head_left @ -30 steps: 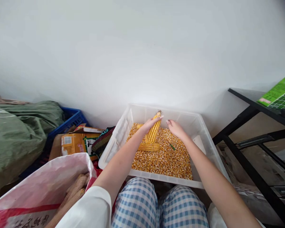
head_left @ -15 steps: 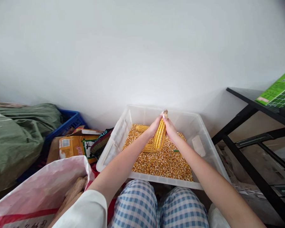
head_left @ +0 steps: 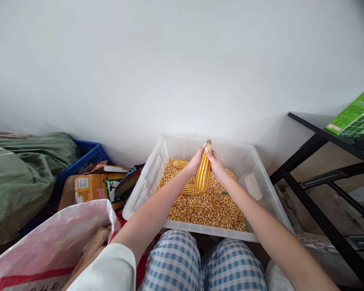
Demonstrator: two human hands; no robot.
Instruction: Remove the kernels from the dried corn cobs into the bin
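Observation:
Between my two hands is a dried yellow corn cob (head_left: 203, 173), tilted with its narrow end up and away from me. My left hand (head_left: 197, 159) grips its left side near the upper end. My right hand (head_left: 216, 163) is closed on the right side, thumb near the tip. Below lies a bed of loose corn kernels (head_left: 206, 213) in a clear plastic bin (head_left: 267, 190). Two more cobs rest on the kernels: one cob (head_left: 180, 164) toward the back left, another cob (head_left: 190, 189) partly behind the held one. A small green thing (head_left: 225, 192) lies by my right wrist.
At the left stand an open white-and-red sack (head_left: 87, 220) with bare cobs inside, an orange package (head_left: 91, 188), and a blue crate (head_left: 94, 155) under green cloth (head_left: 27, 173). On the right, a black metal stand (head_left: 309, 139) carries a green box (head_left: 356, 115). A white wall rises behind.
The held corn cob and both hands have shifted slightly; the narrow end has moved a little left. My right thumb now sits lower on the cob, leaving more of its tip showing.

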